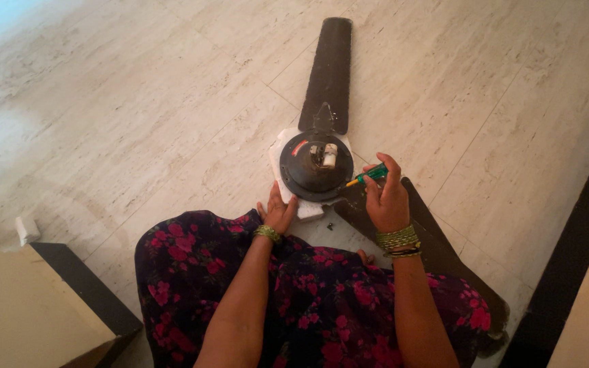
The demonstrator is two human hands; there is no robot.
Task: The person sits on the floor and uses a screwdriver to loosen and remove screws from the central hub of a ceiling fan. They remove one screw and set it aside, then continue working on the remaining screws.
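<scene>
Your right hand [388,202] has a closed grip on the green screwdriver [369,176], its tip at the right edge of the fan motor [315,167] on the floor [138,123]. If it slips, it may jab your left hand [277,212], flat against the near left edge. A small loose screw [329,225] nearby could roll under the blade [438,252].

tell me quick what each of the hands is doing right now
Left hand: open, resting against the fan motor hub.
Right hand: closed on a green screwdriver.
</scene>
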